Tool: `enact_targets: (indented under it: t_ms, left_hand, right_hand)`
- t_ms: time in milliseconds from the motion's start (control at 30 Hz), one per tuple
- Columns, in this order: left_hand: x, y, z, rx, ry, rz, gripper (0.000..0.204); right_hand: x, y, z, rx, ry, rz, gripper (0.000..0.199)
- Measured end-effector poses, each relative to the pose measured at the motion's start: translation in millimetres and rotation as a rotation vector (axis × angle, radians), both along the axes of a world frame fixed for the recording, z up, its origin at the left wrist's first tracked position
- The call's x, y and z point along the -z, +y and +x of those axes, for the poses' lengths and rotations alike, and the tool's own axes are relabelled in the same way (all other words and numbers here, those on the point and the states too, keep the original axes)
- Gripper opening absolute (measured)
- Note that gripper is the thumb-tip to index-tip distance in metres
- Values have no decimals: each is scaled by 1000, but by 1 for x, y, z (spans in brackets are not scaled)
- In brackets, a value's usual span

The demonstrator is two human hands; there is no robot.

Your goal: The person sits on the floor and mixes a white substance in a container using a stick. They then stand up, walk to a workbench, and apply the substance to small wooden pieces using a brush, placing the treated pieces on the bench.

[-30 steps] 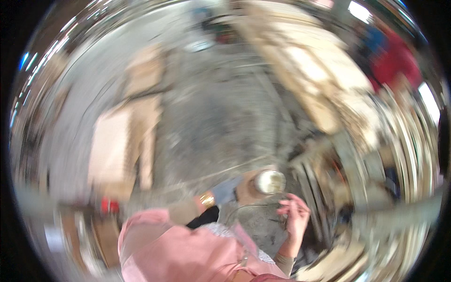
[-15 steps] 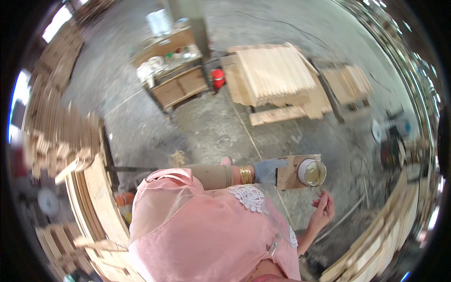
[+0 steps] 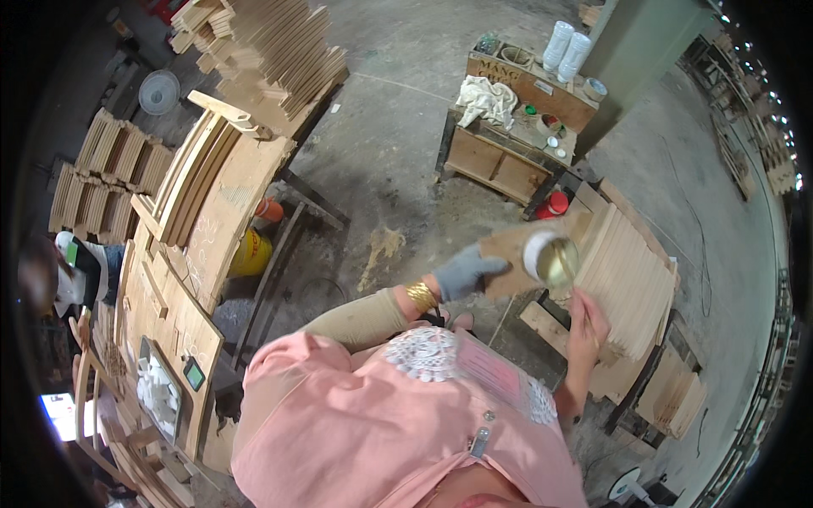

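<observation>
My left hand (image 3: 464, 273), in a grey glove with a gold bangle at the wrist, holds a flat brown board (image 3: 513, 254) out in front of me. On the board stands a small round cup (image 3: 550, 256) with yellowish liquid in it. My right hand (image 3: 586, 320) is bare and grips a thin stick (image 3: 569, 279) whose tip reaches into the cup. Below the hands lies a stack of light wooden slats (image 3: 633, 279).
A wooden bench (image 3: 500, 157) with a cloth, jars and white cups stands ahead, a red container (image 3: 555, 205) beside it. Curved wooden panels (image 3: 212, 212) and stacked slats (image 3: 271, 51) fill the left. A seated person (image 3: 80, 275) is at far left. A yellow bucket (image 3: 250, 254) stands on the concrete floor.
The view has swung round: the bench moved from upper left to upper right. My left hand still holds the board and cup; my right hand rose and brought the stick to the cup.
</observation>
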State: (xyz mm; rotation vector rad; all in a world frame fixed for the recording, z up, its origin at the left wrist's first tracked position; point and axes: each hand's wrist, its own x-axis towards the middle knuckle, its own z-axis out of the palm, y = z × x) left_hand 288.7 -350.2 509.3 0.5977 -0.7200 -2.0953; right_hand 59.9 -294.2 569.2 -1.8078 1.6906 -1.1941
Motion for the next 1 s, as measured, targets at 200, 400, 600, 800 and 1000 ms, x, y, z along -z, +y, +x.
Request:
enact_targets:
  t_ms: [200,400,600,800,1000]
  left_hand:
    - [5,-54,75,-559,-191,21,41]
    - [22,-141,191,-921,-184,-26,33]
    - [3,-265,285,-996,-140,-42,32]
    - [-6,-396,369,-934,-90,-131,40]
    - [-4,-530,442,-957,-136,-196,40]
  right_hand:
    - [-7,-145,85,-599,-44,-164,9]
    - [-11,-290,197,-683,109,-455,9]
    - [-12,-412,326,-741,10,-576,6]
    - [-19,-516,407,-771,-88,-530,8]
    - [-15,-655,467,-573,-24,-544,6]
